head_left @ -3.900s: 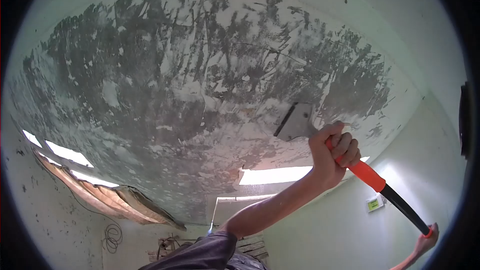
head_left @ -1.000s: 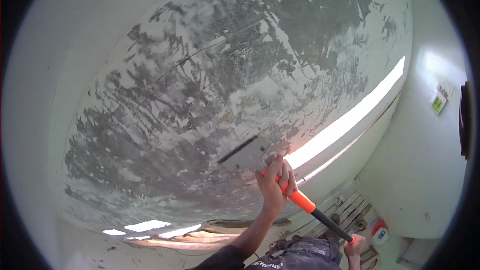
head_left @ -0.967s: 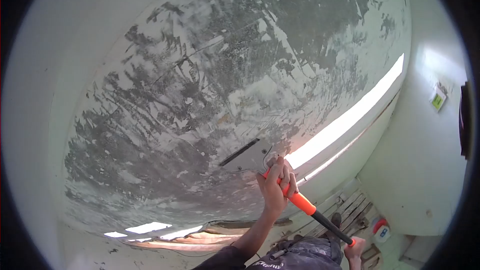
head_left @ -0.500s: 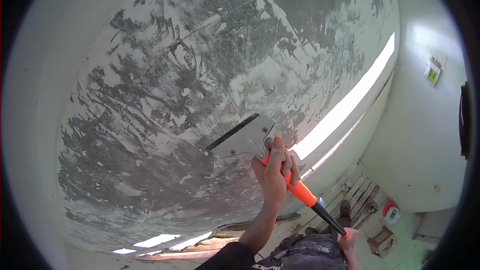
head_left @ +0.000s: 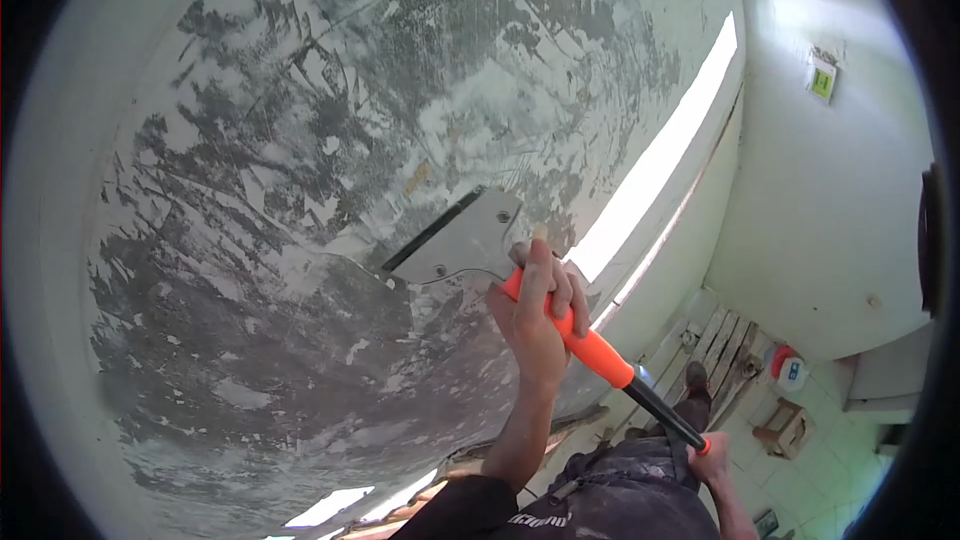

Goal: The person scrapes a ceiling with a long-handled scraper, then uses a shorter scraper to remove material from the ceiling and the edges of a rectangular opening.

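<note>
A long-handled scraper [head_left: 455,235] with a wide grey metal head and dark blade edge lies against a patchy grey-and-white plastered surface [head_left: 290,340]. My left hand [head_left: 540,315] is wrapped around the orange grip just behind the head, its thumb stretched along toward the blade. Farther down, my right hand [head_left: 712,458] is closed on the lower end of the black shaft, at the orange end piece. Flakes and streaks of white coating show all around the blade, with darker grey patches between them.
A bright window strip [head_left: 655,160] runs along the right. Below are wooden planks [head_left: 722,345], a small wooden stool [head_left: 783,430] and a white container [head_left: 792,373] beside something red. A small white-and-green box [head_left: 822,77] is on the right wall.
In the view, the scraper head and my left hand have shifted up and left. The surface has shifted the same way, as the camera has turned. Both hands keep their hold.
</note>
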Motion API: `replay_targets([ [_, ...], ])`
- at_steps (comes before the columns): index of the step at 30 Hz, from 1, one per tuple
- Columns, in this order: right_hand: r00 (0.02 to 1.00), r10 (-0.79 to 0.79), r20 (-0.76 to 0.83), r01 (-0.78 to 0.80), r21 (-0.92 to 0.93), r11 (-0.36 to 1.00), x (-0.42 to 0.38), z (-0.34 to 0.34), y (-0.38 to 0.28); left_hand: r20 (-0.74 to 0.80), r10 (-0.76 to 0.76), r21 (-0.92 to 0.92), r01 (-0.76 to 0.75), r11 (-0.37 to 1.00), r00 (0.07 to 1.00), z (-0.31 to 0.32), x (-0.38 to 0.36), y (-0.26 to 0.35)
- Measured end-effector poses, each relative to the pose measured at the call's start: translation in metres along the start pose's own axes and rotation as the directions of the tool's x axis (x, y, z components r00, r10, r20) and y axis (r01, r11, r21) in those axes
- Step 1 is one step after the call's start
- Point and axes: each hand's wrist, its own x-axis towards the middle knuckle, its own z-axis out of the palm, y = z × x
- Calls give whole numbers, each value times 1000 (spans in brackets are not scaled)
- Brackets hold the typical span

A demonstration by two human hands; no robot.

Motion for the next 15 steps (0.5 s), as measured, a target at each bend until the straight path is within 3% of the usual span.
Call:
replay_targets([
  [3, 994, -112, 10, 113, -57, 992, -7, -11, -4, -52, -5, 16, 6, 1000, 999, -13, -16, -1],
  [7, 998, -16, 66, 13, 43, 999, -3, -12, -35, -10, -22, 61, 23, 998, 1000, -5, -1, 14],
  [10, 999, -25, 22, 26, -7, 1000, -5, 3, -14, 21, 36, -29, -36, 999, 999, -1, 0, 5],
  [11, 996, -1, 89, 2, -12, 1000, -12, 2, -3, -30, -15, 3, 16, 1000, 999, -7, -11, -8],
  [13, 997, 41, 65, -41, -11, 999, -21, -2, -1, -67, -72, 35, 74, 997, 995, -3, -13, -11],
  [15, 998, 55, 15, -55, 41, 998, -21, -9, -24, -50, -17, 50, 19, 999, 999, 7, -2, -5],
])
